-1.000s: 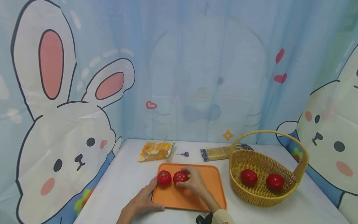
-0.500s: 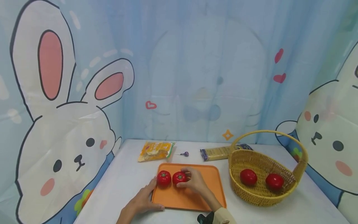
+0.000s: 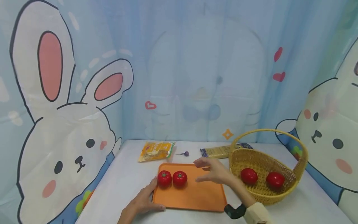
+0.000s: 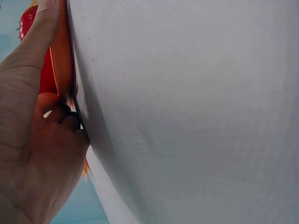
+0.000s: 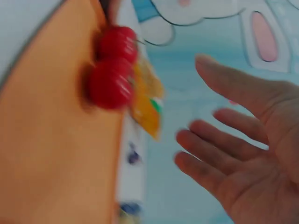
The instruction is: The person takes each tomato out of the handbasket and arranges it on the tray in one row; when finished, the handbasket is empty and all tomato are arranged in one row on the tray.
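Note:
Two red tomatoes (image 3: pixel 164 178) with green stems sit side by side at the back left of an orange tray (image 3: pixel 195 198). My left hand (image 3: pixel 142 199) holds the tray's front left corner, thumb along the front and fingers along the left side. In the left wrist view the thumb (image 4: pixel 35 46) lies against the tray's edge and the fingertips are partly hidden. Over the right part of the tray hovers my right hand (image 3: pixel 215 171), fingers spread and nothing in them. The right wrist view shows its palm, apart from the tomatoes (image 5: pixel 110 84).
A yellow wicker basket (image 3: pixel 258 199) with a tall handle stands right of the tray, holding two red tomatoes (image 3: pixel 275 180). Behind the tray lie an orange-yellow food packet (image 3: pixel 156 151), a small purple object (image 3: pixel 184 153) and a pasta-like packet (image 3: pixel 216 152). A curtain closes the back.
My right hand has let go of the right tomato on the tray and moved right and up, toward the basket. The left hand stays at the tray's corner.

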Motion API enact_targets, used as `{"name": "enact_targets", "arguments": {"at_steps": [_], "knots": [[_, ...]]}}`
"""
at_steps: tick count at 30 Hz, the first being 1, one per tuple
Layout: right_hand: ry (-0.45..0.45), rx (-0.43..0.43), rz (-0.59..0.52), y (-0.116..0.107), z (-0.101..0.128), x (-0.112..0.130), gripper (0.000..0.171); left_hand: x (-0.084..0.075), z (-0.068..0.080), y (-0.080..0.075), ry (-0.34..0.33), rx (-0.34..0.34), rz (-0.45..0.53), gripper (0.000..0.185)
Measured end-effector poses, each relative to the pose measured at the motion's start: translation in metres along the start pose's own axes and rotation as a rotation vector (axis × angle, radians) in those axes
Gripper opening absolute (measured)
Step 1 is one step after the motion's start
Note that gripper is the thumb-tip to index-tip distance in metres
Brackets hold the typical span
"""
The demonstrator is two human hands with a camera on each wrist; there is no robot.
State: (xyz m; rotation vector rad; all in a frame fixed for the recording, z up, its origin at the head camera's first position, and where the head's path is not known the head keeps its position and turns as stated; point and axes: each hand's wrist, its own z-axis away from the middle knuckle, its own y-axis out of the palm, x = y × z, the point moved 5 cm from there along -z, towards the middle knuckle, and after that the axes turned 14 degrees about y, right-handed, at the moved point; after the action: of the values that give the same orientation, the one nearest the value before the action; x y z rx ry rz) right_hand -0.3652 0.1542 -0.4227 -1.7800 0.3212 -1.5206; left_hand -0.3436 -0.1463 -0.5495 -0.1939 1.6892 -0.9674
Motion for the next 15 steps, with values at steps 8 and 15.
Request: {"name": "enact_targets", "arguments": {"at_steps": [8,15], "knots": [[0.098,0.235,-0.063,-0.111,0.036,-0.049,0.044,-0.005,0.002,-0.001,-0.006,0.003,0.013,0.125],[0.289,0.075,-0.012,-0.152,0.03,-0.137,0.056,-0.004,0.001,-0.001,0.003,-0.001,0.012,0.125]]}}
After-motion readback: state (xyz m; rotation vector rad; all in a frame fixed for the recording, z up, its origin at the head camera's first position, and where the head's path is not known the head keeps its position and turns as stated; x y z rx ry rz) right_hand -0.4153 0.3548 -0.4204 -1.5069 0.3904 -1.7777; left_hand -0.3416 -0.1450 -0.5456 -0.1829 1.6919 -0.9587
